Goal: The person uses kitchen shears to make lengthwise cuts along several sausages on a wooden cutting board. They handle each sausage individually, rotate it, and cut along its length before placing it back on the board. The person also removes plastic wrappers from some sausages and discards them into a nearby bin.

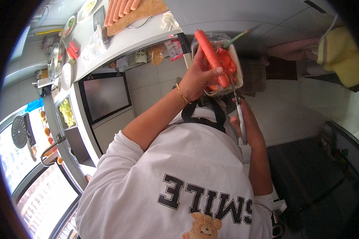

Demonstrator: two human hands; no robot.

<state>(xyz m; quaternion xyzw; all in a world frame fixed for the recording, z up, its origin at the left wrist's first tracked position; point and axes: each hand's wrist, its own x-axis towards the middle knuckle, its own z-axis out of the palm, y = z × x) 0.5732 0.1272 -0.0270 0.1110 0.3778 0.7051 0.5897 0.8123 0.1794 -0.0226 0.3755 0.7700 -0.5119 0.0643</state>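
Note:
My left hand [201,73] grips a long red-wrapped sausage [209,53], tilted over a pale bin [240,78] lined with a clear plastic bag. In my right hand [249,119] is what looks like a pair of scissors [241,121] with grey handles. Their narrow blades reach up beside the sausage's lower end; whether they touch it I cannot tell. Red plastic wrapping [227,61] lies in the bin, and a green onion stalk [236,38] sticks out over its rim.
Several peeled sausages [121,10] lie on a wooden cutting board [149,12] on the white counter [88,64]. A dark-handled knife [104,35] is beside the board. Further left are short red-wrapped sausages [72,50] and plates of cut food [86,10]. Below is an open drawer [155,53] with bagged goods.

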